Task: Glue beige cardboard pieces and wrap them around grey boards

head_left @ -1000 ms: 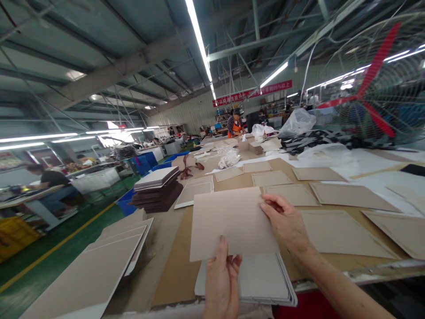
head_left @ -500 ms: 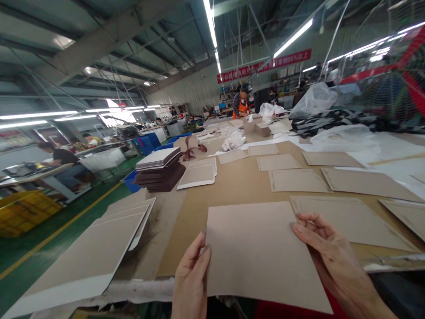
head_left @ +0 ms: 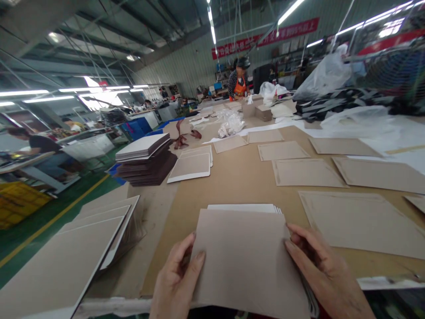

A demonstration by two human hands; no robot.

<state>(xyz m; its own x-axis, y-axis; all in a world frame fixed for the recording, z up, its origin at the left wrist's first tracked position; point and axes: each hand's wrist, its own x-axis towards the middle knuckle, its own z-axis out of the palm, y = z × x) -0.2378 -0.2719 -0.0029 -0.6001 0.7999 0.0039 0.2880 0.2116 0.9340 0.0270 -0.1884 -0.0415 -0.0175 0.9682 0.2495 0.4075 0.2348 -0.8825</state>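
I hold a flat grey-brown cardboard sheet (head_left: 247, 259) between both hands, just above a small stack of white-edged boards (head_left: 244, 207) at the table's near edge. My left hand (head_left: 174, 281) grips the sheet's left edge, thumb on top and fingers curled under. My right hand (head_left: 323, 272) grips its right edge the same way, fingers bent along the side.
Several cardboard sheets (head_left: 307, 172) lie in rows on the brown table top (head_left: 239, 177). A dark stack of boards (head_left: 146, 161) stands at the left, large sheets (head_left: 83, 248) overhang the near left corner. A person in an orange apron (head_left: 238, 82) works at the far end; another person (head_left: 31, 144) sits at the left.
The view has tilted downward. The sheet has come nearer and lower over the stack; my left hand has shifted from the bottom edge to the left edge.
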